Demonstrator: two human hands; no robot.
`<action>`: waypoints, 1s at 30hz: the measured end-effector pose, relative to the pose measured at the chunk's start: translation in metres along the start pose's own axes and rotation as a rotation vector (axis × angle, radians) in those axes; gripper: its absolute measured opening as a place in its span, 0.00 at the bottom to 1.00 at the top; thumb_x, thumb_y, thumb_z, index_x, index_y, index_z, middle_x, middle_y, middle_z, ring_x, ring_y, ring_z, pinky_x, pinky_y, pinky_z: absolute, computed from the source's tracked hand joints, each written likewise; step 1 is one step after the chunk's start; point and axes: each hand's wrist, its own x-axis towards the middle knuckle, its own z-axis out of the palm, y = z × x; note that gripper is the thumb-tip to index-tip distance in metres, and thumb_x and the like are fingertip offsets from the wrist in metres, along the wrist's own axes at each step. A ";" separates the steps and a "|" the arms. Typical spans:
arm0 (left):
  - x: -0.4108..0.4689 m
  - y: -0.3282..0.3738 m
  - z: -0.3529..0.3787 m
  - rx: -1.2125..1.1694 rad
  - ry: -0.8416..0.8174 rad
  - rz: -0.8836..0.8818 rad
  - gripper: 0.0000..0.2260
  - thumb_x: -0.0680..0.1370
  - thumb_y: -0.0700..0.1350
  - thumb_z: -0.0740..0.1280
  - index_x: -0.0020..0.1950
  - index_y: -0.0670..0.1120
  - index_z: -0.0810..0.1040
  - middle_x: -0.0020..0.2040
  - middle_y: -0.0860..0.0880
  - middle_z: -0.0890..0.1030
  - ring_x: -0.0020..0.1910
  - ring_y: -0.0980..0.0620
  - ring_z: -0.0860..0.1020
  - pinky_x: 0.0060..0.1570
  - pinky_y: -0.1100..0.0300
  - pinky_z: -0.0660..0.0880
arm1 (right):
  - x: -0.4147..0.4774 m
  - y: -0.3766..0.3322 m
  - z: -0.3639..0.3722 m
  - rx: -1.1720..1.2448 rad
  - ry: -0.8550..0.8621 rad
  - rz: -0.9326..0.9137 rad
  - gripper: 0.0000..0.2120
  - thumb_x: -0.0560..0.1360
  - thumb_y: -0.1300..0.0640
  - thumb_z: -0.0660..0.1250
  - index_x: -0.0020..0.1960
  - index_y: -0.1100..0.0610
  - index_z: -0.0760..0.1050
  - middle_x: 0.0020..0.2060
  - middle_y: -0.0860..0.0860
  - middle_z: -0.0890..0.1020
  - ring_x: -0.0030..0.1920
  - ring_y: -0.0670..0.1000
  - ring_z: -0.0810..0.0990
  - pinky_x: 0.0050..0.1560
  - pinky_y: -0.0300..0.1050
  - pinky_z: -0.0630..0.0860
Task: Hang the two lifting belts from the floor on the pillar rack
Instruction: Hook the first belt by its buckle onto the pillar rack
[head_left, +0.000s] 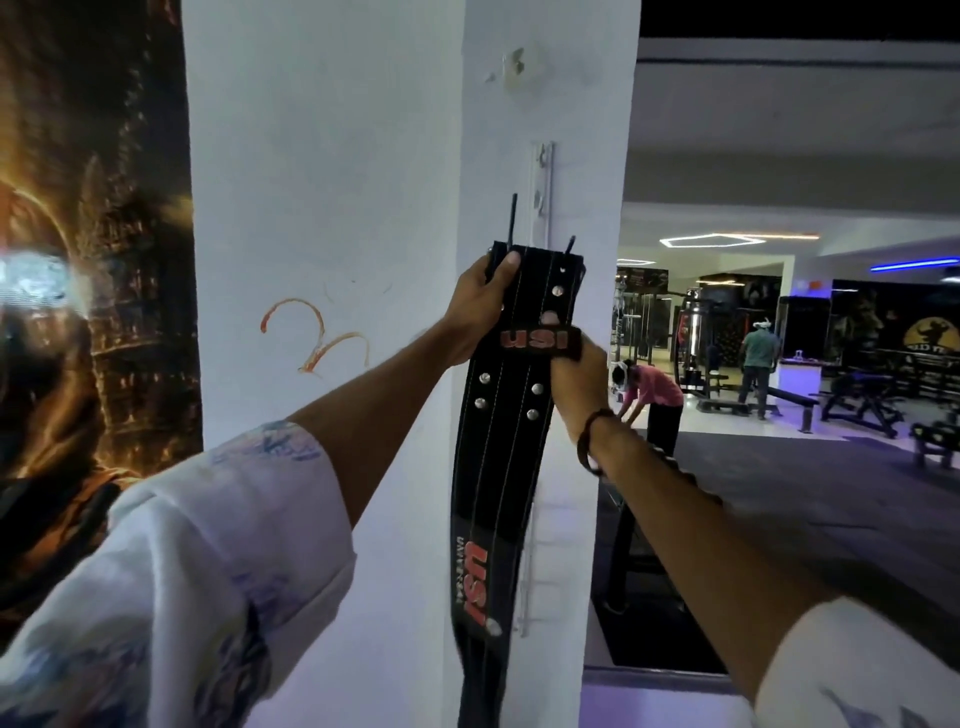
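A black lifting belt (511, 395) with red USI lettering and metal studs hangs down against the white pillar (332, 208). My left hand (480, 306) grips its top left corner at the buckle end. On its right edge, just below the red-lettered loop, my right hand (576, 379) is holding it. The belt's top sits at the lower part of a narrow white rack strip (543, 192) fixed to the pillar, and two dark prongs stick up at the belt's top edge. Only one belt is in view.
A large dark poster (93, 260) covers the wall left of the pillar. To the right lies the gym floor with benches and machines (857, 400). One person bends over (654, 400) just behind the pillar, another stands farther back (758, 364).
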 end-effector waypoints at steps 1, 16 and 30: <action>0.001 -0.002 0.000 -0.003 0.016 0.002 0.15 0.85 0.50 0.60 0.64 0.43 0.76 0.49 0.51 0.82 0.44 0.59 0.82 0.42 0.68 0.79 | -0.018 0.014 -0.001 -0.078 -0.061 -0.020 0.14 0.78 0.43 0.65 0.41 0.52 0.75 0.32 0.46 0.78 0.32 0.46 0.75 0.27 0.30 0.69; 0.008 -0.028 -0.013 -0.114 0.114 -0.066 0.18 0.84 0.53 0.59 0.66 0.42 0.78 0.55 0.46 0.84 0.49 0.54 0.83 0.44 0.65 0.81 | 0.019 0.003 -0.016 -0.226 -0.162 -0.106 0.10 0.76 0.52 0.69 0.56 0.54 0.79 0.45 0.49 0.83 0.42 0.48 0.80 0.43 0.45 0.78; -0.018 -0.037 -0.016 -0.151 0.203 -0.051 0.15 0.84 0.48 0.60 0.68 0.46 0.78 0.58 0.48 0.85 0.56 0.51 0.84 0.55 0.58 0.80 | 0.032 -0.017 0.012 -0.105 -0.072 -0.099 0.13 0.77 0.64 0.60 0.54 0.52 0.79 0.47 0.50 0.84 0.50 0.50 0.82 0.50 0.48 0.80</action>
